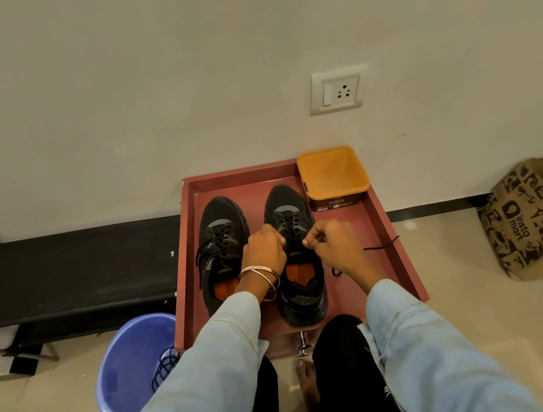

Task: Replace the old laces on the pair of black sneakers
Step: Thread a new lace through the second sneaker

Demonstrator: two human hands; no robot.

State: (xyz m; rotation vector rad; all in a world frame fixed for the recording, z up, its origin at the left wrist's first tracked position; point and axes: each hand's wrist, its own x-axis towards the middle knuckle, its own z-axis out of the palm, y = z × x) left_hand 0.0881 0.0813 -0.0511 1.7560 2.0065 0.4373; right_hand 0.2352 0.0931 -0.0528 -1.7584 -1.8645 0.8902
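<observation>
Two black sneakers with orange insoles stand side by side in a reddish-brown tray. The left sneaker is laced. Over the tongue of the right sneaker, my left hand pinches a black lace with curled fingers. My right hand pinches the other side of the lace at the same height. A loose black lace end trails right across the tray floor to its right rim. The lace between my fingertips is mostly hidden.
An empty orange tub sits at the tray's far right corner. A purple bin with dark laces inside stands on the floor at left. A black bench lies left, a printed paper bag right. My bare foot is below the tray.
</observation>
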